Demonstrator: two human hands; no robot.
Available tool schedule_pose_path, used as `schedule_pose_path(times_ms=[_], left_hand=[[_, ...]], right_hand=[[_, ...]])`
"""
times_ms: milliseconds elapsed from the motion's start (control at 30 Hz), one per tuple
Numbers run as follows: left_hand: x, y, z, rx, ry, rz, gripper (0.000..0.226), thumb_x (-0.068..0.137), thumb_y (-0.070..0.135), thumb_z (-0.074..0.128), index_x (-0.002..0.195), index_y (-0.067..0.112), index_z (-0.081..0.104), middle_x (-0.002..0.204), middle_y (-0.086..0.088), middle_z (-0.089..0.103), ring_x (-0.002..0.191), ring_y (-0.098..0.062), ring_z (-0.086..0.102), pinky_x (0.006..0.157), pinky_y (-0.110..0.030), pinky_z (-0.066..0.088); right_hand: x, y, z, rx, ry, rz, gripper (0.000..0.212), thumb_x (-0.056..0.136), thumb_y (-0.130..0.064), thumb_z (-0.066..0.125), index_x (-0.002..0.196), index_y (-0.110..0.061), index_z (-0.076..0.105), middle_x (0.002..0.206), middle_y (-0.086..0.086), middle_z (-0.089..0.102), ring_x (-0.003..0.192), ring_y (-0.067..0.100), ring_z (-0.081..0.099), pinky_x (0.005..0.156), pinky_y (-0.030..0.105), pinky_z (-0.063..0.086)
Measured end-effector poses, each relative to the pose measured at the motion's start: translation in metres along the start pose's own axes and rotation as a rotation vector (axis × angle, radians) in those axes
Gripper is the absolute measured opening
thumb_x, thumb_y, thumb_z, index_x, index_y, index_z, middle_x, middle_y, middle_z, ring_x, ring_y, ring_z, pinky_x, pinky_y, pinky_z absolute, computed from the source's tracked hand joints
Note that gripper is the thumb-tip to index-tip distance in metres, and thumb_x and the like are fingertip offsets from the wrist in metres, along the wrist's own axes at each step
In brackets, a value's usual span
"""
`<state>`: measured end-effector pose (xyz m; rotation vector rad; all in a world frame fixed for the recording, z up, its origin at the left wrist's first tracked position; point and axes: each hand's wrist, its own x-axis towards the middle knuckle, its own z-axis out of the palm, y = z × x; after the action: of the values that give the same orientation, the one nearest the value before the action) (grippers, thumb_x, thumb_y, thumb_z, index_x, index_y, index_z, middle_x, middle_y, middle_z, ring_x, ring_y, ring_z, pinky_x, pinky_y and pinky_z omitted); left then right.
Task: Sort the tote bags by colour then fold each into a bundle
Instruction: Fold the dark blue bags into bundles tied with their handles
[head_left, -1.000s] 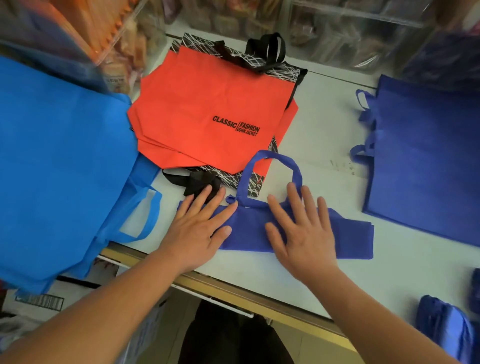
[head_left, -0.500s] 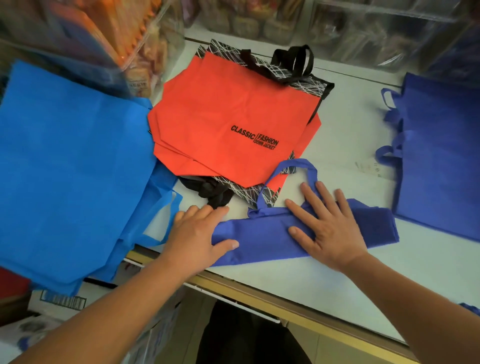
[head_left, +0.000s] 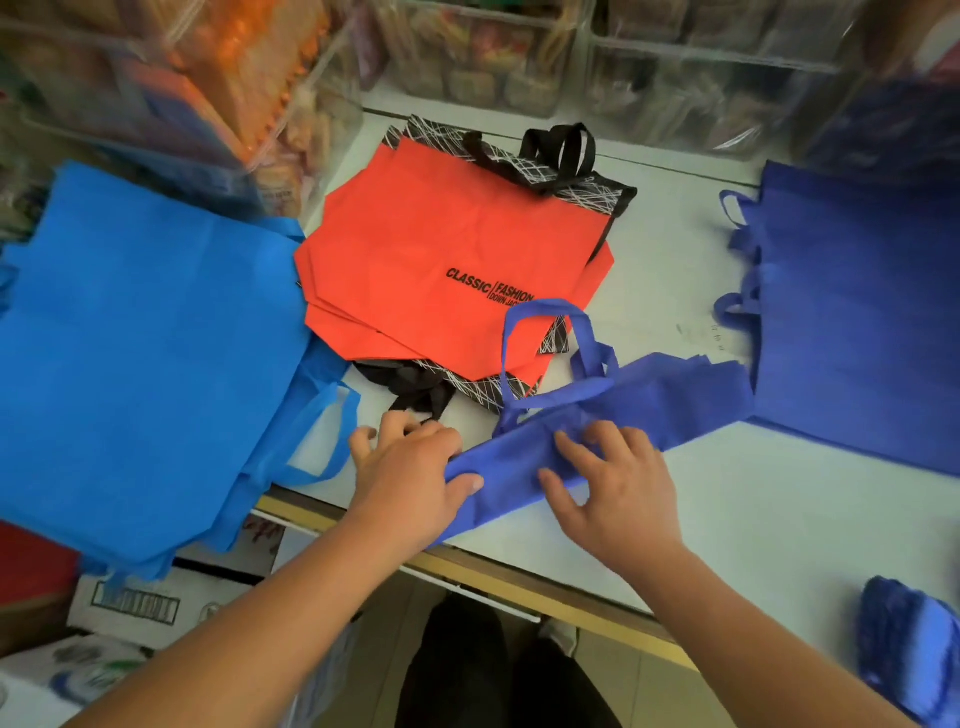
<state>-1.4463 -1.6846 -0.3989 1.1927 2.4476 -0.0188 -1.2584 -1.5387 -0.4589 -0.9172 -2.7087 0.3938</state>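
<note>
Across the whole view, white table: everything is laid out on it, with blurred clear bins along the far edge.
Left, light-blue totes: a big flat stack, hanging over the near edge.
Right, dark-blue totes: lying flat, handles pointing left.
Far centre, orange totes: stacked on a black patterned bag.
Near centre, folded tote: dark blue, a long slanted strip, one handle looped over the orange stack.
Right hand: fingers curled, pinching the strip's middle.
Left hand: over the strip's near-left end, thumb on the fabric, fingers bent; can't tell if it grips.
Near right, blue bundle: blurred, at the frame edge.
</note>
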Motion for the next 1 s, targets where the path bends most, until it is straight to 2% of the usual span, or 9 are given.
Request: schedule_pose_path(times_ms=[100,200,267,367,467,633,800,900,1000], left_hand=[[-0.011,0.009,-0.016,-0.298,-0.152,-0.075,0.034,0.094,0.05,0.063,0.083,0.025,0.043,0.076,0.006,0.052,0.082,-0.024,0.055,0.068,-0.038,0.039],[-0.019,0.02,-0.04,-0.665,-0.272,-0.14,0.007,0.096,0.03,0.063,0.096,0.027,0.057,0.09,-0.001,0.069,0.083,-0.021,0.067,0.075,-0.037,0.053],[-0.024,0.032,-0.057,-0.893,-0.366,-0.194,0.023,0.094,0.019,0.06,0.114,0.032,0.061,0.102,-0.004,0.075,0.085,-0.016,0.071,0.076,-0.031,0.054],[-0.029,0.05,-0.073,-0.955,-0.48,-0.151,0.026,0.097,0.022,0.059,0.122,0.027,0.064,0.102,-0.002,0.072,0.083,-0.017,0.068,0.07,-0.027,0.054],[-0.028,0.067,-0.079,-1.091,-0.438,-0.115,0.054,0.096,0.061,0.048,0.097,0.01,0.066,0.082,-0.005,0.063,0.07,-0.018,0.056,0.064,-0.033,0.047],[-0.006,0.091,-0.053,-0.878,-0.197,0.198,0.056,0.09,0.076,0.048,0.109,0.027,0.068,0.106,0.013,0.062,0.092,0.001,0.059,0.08,-0.014,0.042],[0.024,0.102,-0.01,-0.792,-0.278,0.17,0.056,0.084,0.077,0.057,0.12,0.035,0.061,0.117,0.015,0.071,0.115,-0.006,0.064,0.103,-0.043,0.05],[0.04,0.096,0.007,-0.374,-0.148,0.215,0.033,0.096,0.06,0.052,0.116,0.034,0.056,0.108,0.011,0.068,0.106,-0.018,0.061,0.099,-0.046,0.042],[0.043,0.094,0.022,-0.122,-0.025,0.189,0.037,0.097,0.056,0.055,0.121,0.029,0.058,0.114,0.008,0.06,0.113,-0.022,0.053,0.093,-0.043,0.039]], right_hand=[[-0.002,0.006,-0.007,0.157,-0.081,-0.041,0.066,0.079,-0.075,0.066,0.123,-0.026,0.074,0.129,0.004,0.062,0.106,0.032,0.052,0.086,0.039,0.05],[-0.006,0.015,-0.021,0.282,-0.265,-0.088,0.102,0.061,-0.098,0.058,0.141,-0.036,0.06,0.148,0.005,0.053,0.126,0.035,0.048,0.105,0.047,0.045],[-0.009,0.016,-0.032,0.262,-0.44,-0.073,0.114,0.054,-0.105,0.049,0.151,-0.046,0.041,0.162,0.002,0.038,0.148,0.032,0.034,0.121,0.052,0.028],[-0.017,0.017,-0.04,0.297,-0.535,-0.007,0.083,0.076,-0.088,0.039,0.148,-0.048,0.044,0.163,-0.013,0.029,0.156,0.018,0.018,0.127,0.038,0.008],[-0.026,0.018,-0.05,0.528,-0.464,0.186,0.049,0.095,-0.06,0.044,0.137,-0.039,0.057,0.143,-0.028,0.044,0.136,0.004,0.04,0.111,0.021,0.029],[-0.026,0.018,-0.059,0.779,-0.313,0.467,0.032,0.1,-0.063,0.033,0.121,-0.045,0.049,0.12,-0.019,0.057,0.107,-0.007,0.055,0.085,0.012,0.041],[-0.001,0.029,-0.051,0.734,-0.196,0.727,0.037,0.102,-0.054,0.044,0.096,-0.019,0.052,0.09,-0.003,0.06,0.08,0.017,0.058,0.066,0.029,0.043],[0.012,0.036,-0.042,0.736,-0.173,0.783,0.04,0.099,-0.046,0.059,0.133,-0.027,0.05,0.104,-0.011,0.057,0.091,0.015,0.059,0.072,0.029,0.046],[0.025,0.039,-0.035,0.672,-0.269,0.721,0.087,0.092,-0.029,0.062,0.154,-0.057,0.01,0.101,-0.003,0.057,0.074,0.012,0.059,0.06,0.029,0.045]])
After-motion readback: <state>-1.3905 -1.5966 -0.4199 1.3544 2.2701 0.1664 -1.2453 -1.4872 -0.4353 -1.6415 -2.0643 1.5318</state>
